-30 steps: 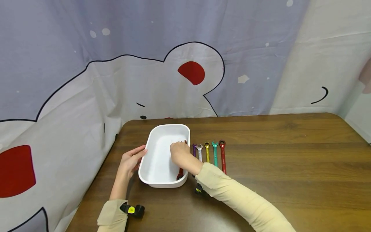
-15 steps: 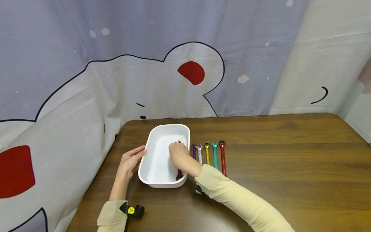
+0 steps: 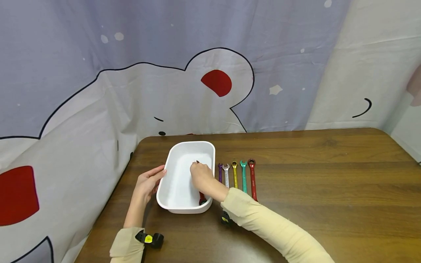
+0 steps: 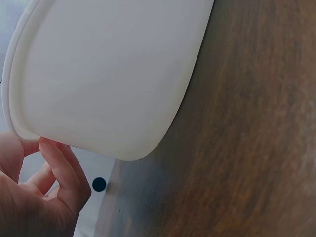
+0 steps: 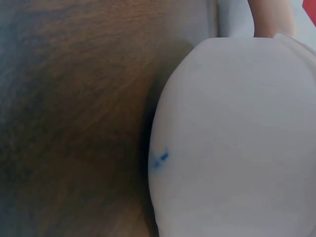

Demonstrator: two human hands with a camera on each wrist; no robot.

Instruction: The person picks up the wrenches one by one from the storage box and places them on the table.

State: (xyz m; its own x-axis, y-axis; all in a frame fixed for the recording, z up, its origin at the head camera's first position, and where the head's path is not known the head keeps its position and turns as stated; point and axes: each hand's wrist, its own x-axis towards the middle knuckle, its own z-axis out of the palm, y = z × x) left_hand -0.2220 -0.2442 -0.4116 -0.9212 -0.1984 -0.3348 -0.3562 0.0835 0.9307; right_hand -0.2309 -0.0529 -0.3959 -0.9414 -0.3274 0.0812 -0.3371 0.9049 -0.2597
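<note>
A white plastic tray (image 3: 179, 179) stands on the table. My left hand (image 3: 148, 183) pinches its left rim between thumb and fingers; the left wrist view shows the fingertips (image 4: 52, 145) under the lip. My right hand (image 3: 203, 178) reaches inside over the right wall and holds a red wrench (image 3: 202, 199). Most of that wrench's shaft is hidden under the hand; its near end shows close to the tray's front right corner. The right wrist view is largely filled by the tray's outer wall (image 5: 232, 133), so the right hand is out of sight there.
Right of the tray lie several wrenches side by side: a purple one (image 3: 220, 172), a silver one (image 3: 226, 174), a yellow one (image 3: 235, 173), a green one (image 3: 244, 176) and another red one (image 3: 253, 179). My right sleeve (image 3: 260, 217) covers their near ends. A printed curtain (image 3: 279, 65) hangs behind the table.
My right hand has shifted slightly left inside the tray, and the red wrench has moved left with it. The left hand keeps its grip on the rim.
</note>
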